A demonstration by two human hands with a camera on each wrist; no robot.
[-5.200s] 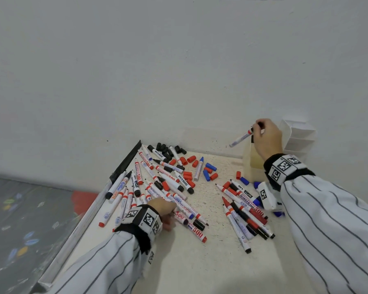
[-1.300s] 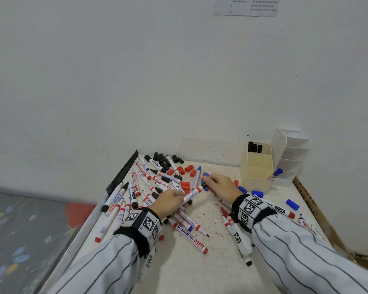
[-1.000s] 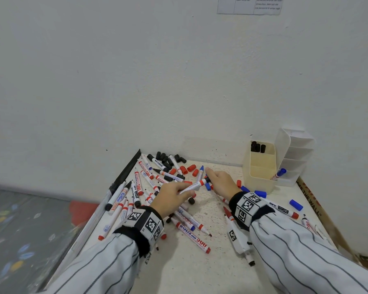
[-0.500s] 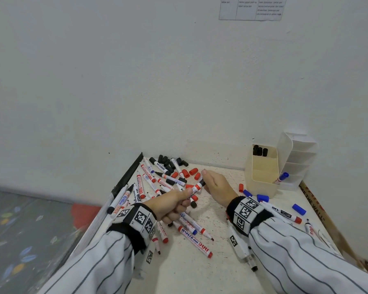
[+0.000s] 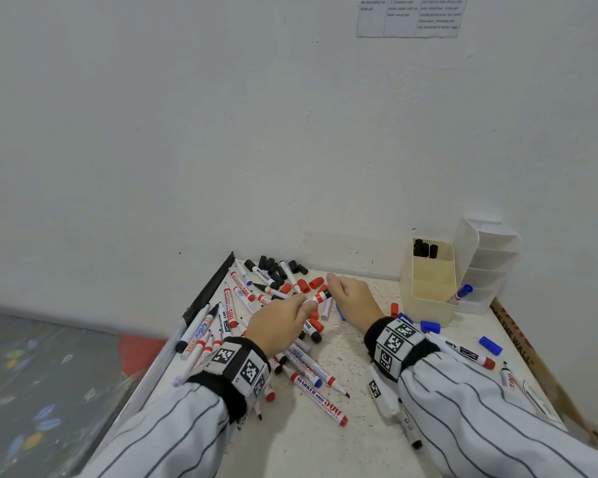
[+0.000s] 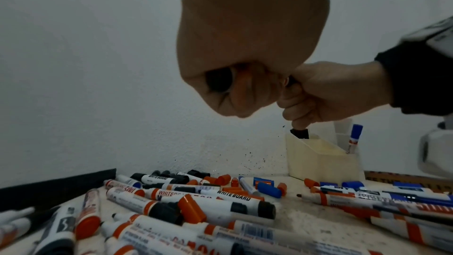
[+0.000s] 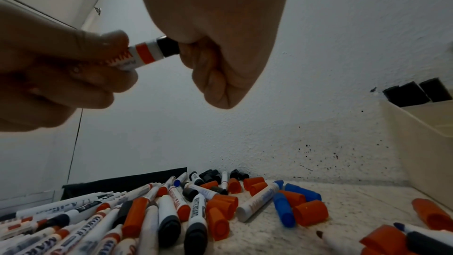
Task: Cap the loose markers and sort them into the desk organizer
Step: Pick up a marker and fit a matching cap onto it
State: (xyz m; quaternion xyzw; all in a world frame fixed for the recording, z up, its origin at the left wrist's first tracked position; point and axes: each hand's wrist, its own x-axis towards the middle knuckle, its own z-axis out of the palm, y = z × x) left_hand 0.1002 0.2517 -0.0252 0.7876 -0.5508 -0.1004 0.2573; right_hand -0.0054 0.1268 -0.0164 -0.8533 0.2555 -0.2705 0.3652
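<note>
I am holding a whiteboard marker [image 5: 314, 299] up off the tabletop [image 5: 359, 439], between my two hands, above the middle of the loose pile. My left hand [image 5: 279, 326] is wrapping its curled fingers round the white barrel, and the barrel's long axis is running from about 8 o'clock at my left fist toward 2 o'clock, where the orange band and the black end are showing. My right hand [image 5: 354, 301] is sitting right at that 2 o'clock end, its fingers curled and its thumb and forefinger pinching the black cap [image 7: 168, 47] over the tip. From the right wrist view the cap is lining up with the barrel; whether it is fully seated I cannot tell.

So the coming push, as I judge it, is along that same axis, the right hand driving toward 8 o'clock against the left.

The desk organizer [image 5: 428, 284] is standing at about 3 o'clock from my hands, near the wall, with three black-capped markers [image 5: 424, 249] in its back compartment. My right hand is the nearer one to it.
</note>
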